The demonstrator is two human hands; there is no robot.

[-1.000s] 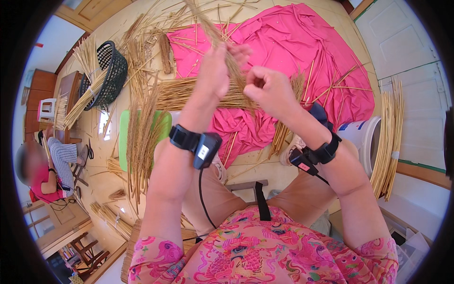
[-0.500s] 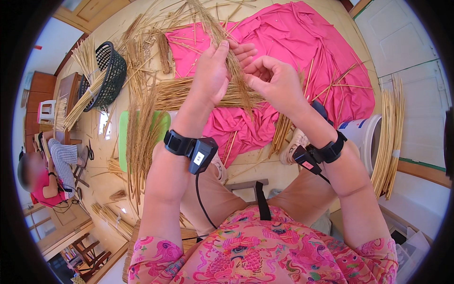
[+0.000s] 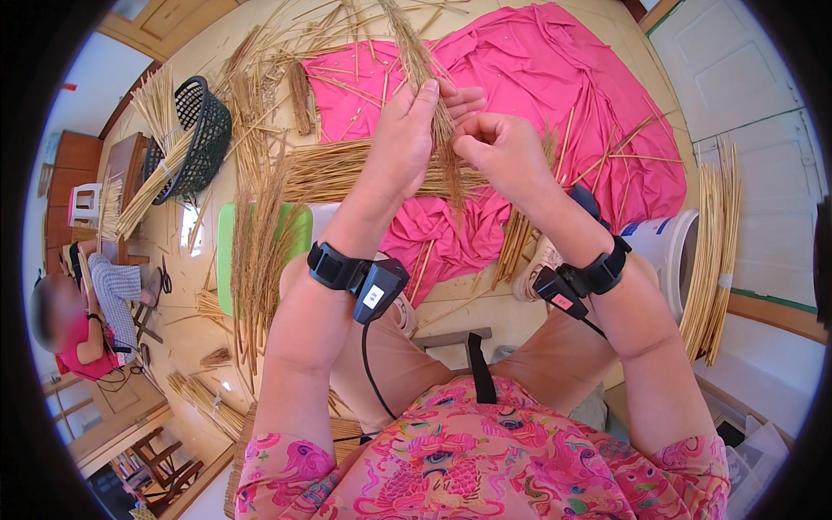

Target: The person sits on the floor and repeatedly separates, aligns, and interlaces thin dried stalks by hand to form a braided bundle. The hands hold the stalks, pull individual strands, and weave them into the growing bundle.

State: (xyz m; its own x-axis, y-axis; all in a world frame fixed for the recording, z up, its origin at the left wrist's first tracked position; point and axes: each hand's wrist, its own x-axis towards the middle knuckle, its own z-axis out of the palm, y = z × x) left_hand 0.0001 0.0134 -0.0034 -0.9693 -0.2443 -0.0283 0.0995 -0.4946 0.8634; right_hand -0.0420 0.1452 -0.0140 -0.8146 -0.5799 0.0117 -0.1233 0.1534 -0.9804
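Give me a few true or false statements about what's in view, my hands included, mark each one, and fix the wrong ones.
1. The left hand holds a grass bundle. True.
2. The right hand lies flat with fingers spread. False: the right hand has bent fingers, close to the grass bundle.
3. The cloth on the floor is pink. True.
4. The basket on the left is red. False: the basket is dark green.
5. A white bucket is beside upright stalks on the right. True.
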